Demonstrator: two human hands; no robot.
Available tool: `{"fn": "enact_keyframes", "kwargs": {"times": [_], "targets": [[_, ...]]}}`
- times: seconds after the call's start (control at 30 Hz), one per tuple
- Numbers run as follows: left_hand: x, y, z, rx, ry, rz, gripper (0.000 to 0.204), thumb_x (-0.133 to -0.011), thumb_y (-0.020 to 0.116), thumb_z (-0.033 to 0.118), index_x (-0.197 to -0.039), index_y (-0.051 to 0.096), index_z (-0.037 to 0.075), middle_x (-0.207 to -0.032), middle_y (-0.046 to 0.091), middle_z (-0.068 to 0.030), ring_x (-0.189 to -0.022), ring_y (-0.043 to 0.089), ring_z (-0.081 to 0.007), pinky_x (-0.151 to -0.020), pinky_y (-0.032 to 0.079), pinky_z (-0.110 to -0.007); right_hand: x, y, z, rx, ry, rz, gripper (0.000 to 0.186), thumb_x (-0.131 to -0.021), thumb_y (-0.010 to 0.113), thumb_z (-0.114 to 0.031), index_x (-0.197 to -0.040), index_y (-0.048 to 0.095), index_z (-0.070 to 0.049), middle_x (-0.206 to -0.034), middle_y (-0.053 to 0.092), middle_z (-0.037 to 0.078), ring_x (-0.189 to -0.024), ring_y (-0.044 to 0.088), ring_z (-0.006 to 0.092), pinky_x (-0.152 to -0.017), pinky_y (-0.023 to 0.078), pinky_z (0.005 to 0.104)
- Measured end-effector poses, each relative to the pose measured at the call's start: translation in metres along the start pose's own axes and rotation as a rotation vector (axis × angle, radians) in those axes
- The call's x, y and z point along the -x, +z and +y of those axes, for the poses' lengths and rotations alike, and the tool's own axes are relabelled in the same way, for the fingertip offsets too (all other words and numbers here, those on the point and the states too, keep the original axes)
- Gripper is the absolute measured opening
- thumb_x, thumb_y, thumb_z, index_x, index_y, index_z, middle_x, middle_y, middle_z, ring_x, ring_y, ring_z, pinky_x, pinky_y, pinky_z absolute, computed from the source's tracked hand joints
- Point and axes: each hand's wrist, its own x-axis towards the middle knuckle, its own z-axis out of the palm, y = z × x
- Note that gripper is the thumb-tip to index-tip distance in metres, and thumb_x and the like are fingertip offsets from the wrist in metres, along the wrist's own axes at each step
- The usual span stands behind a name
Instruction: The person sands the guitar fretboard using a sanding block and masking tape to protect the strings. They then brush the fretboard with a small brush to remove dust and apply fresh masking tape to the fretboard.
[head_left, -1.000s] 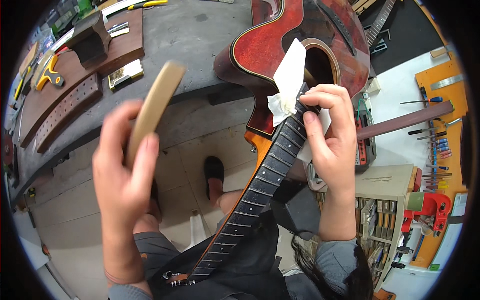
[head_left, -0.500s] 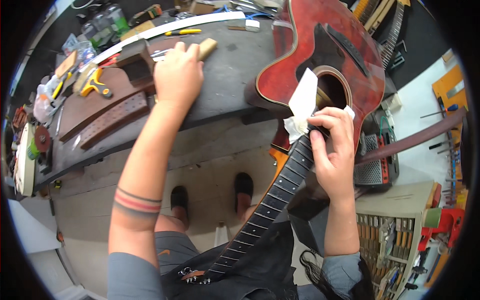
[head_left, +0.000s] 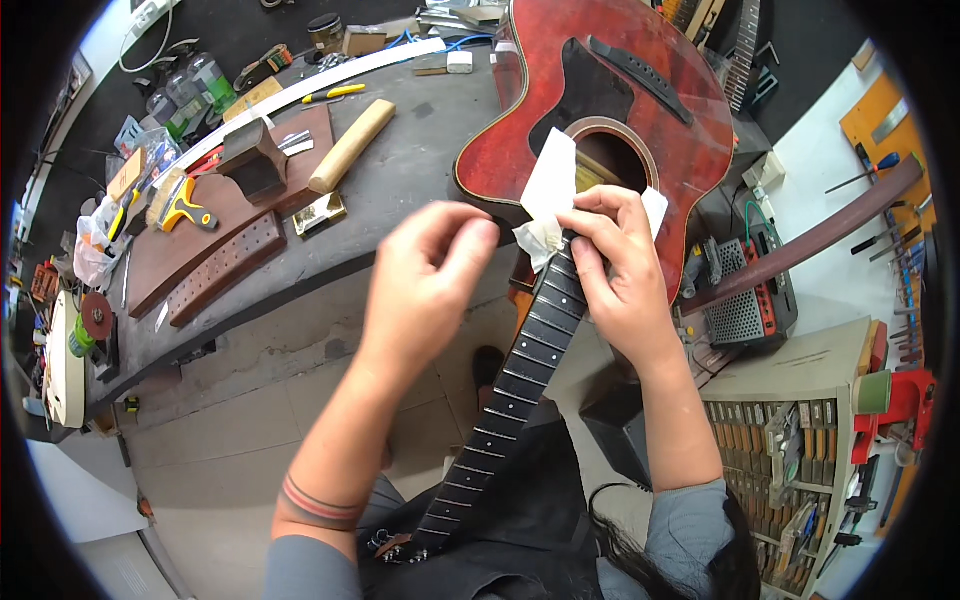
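Observation:
A red acoustic guitar [head_left: 500, 135] lies with its body on the bench and its dark fretboard [head_left: 512, 385] running down towards me. White sheets of paper or tape [head_left: 553, 175] cover part of the top beside the soundhole. My right hand [head_left: 625, 270] is at the body end of the fretboard, thumb and fingers closed in a pinch; anything between the fingertips is too small to make out. Left of the neck, my left hand [head_left: 415, 290] hangs in the air, loosely curled, thumb apart, with no object visible in it.
On the bench [head_left: 420, 180] lie a wooden handle [head_left: 355, 143], a brass-coloured block [head_left: 320, 214] at its near end, a brown block with holes [head_left: 225, 265] and a yellow-handled brush [head_left: 182, 205]. A drawer cabinet [head_left: 800, 375] stands at the right, below a brown curved bar [head_left: 800, 245].
My left hand has come away from the wooden handle and moved right towards the neck. The handle now lies on the bench. My right hand stays at the fretboard's end; the view has shifted.

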Motion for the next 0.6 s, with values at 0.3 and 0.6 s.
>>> {"fn": "enact_keyframes", "kwargs": {"times": [0.3,0.6], "targets": [[0.004,0.045,-0.009,0.391,-0.164,-0.052,0.026,-0.113,0.076,0.022,-0.112,0.078,-0.004,-0.091,0.074,-0.0014,-0.08,0.064,-0.005,-0.071,0.052,-0.025,-0.002,0.002,-0.001,-0.032,-0.013,-0.016,0.032,-0.098,0.071,0.007,-0.126,0.082,-0.006,-0.135,0.065,0.014,-0.121,0.069,0.0341,-0.102,0.055,0.0437],[0.036,0.048,-0.008,0.408,-0.309,0.061,0.023,-0.111,0.076,0.021,-0.104,0.077,-0.001,-0.088,0.072,0.0002,-0.077,0.058,-0.0043,-0.071,0.045,-0.023,-0.001,0.003,0.001,0.032,-0.053,0.001,0.031,-0.096,0.072,0.006,-0.123,0.084,-0.006,-0.135,0.066,0.013,-0.12,0.069,0.0349,-0.101,0.055,0.0448]]}}
